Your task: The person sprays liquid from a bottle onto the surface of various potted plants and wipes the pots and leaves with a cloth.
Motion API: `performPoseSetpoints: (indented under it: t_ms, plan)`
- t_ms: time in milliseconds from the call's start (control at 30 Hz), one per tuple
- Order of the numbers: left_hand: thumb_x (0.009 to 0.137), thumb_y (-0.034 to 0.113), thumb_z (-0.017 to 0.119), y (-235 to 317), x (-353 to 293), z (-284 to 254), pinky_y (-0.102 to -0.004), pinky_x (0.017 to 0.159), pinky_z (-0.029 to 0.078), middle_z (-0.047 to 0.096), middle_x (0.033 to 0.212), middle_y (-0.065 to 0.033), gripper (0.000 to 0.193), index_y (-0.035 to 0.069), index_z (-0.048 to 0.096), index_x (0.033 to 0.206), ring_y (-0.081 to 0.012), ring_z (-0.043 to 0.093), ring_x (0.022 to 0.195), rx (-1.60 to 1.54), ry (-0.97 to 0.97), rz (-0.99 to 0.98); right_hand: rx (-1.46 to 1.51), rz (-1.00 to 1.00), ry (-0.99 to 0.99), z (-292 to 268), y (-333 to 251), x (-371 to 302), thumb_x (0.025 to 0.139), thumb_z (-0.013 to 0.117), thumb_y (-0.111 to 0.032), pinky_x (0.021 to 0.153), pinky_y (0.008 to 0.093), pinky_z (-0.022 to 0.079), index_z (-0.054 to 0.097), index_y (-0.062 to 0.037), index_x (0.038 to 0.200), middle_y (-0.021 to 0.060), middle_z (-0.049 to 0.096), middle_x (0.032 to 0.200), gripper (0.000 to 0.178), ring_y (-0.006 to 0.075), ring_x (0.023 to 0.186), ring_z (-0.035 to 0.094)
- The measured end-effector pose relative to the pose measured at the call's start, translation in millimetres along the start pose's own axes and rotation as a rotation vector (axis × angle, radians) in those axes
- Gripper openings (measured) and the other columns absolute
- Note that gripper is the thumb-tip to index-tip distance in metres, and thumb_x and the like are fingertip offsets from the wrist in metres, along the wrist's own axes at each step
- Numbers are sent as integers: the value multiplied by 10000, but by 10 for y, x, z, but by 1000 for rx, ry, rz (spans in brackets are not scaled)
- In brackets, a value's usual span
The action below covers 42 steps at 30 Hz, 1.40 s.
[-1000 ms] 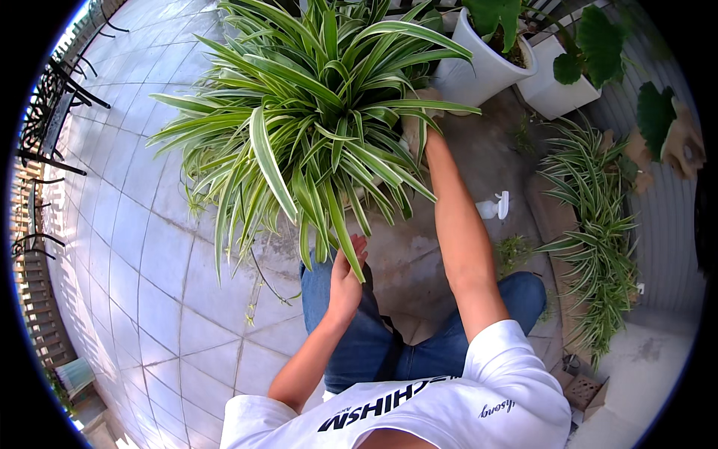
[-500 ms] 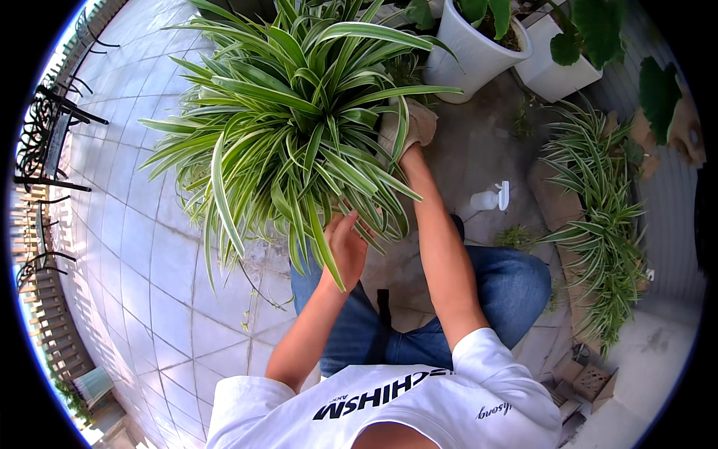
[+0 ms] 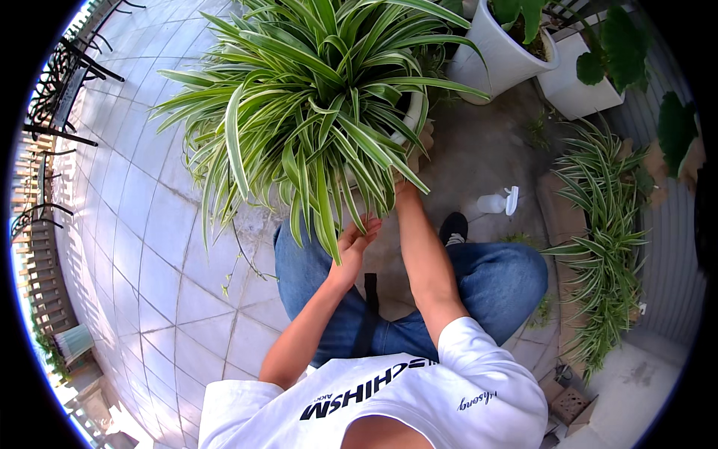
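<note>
A large spider plant (image 3: 299, 112) with green-and-cream striped leaves stands in front of me in a pale pot (image 3: 413, 118), most of it covered by foliage. My left hand (image 3: 354, 243) is below the drooping leaf tips, its fingers stretched out and partly behind leaves, with nothing visible in it. Against the pot's right side is my right hand (image 3: 404, 188), largely hidden under the leaves. A beige cloth (image 3: 425, 141) shows just beyond it, pressed along the pot wall; the fingers on it are out of sight.
A white spray bottle (image 3: 497, 202) stands on the floor at right. White planters (image 3: 497, 63) with broad-leaved plants are at the back right. A bed of smaller spider plants (image 3: 602, 232) runs along the right wall. Black metal ironwork (image 3: 63, 112) is far left, above pale floor tiles (image 3: 157, 217).
My right hand and the cloth have come down and nearer along the pot's right side, exposing the pale rim. My left hand has shifted slightly right and nearer. The view has tilted slightly.
</note>
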<state>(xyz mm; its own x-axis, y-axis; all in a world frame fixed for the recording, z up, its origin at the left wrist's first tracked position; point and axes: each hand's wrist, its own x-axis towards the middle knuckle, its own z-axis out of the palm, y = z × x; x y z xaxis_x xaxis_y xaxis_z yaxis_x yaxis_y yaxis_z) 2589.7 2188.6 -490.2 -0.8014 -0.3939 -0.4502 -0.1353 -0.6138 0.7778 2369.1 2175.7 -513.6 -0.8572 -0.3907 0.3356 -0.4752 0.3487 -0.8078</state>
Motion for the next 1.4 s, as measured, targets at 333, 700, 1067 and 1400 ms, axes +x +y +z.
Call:
performPoseSetpoints:
  t_ms: [333,700,1067,1400]
  plan:
    - [977,242,554,-549,674,-132,-320,892,476,612,1178,-74,377,49,534,1300,-163,583,1065,-623,503,124,-382,-379,-365,317,-349,-770,975,483,-297,926,383,475,555,-62,1259,146,584,1253,376,273,1131,567]
    - [981,161,534,65,697,-276,-298,842,515,621,1188,-131,362,13,496,1310,-181,612,1020,-530,682,678,773,624,-511,223,-655,-965,968,516,-403,987,374,469,467,-80,1354,107,538,1326,506,251,1197,533]
    - [998,229,465,123,1292,-527,-394,987,417,542,1289,-195,418,23,430,1360,-303,512,1163,-81,783,523,426,744,-819,-274,-894,-895,987,560,-240,954,335,480,533,-37,1283,90,624,1174,361,200,1073,609]
    - [994,261,468,122,1623,-805,-394,988,430,557,1277,-174,414,40,459,1344,-293,524,1157,-23,930,332,158,380,-1194,-1214,-1000,-1163,1017,490,-140,1024,331,432,508,68,1302,185,614,1250,354,250,1165,594]
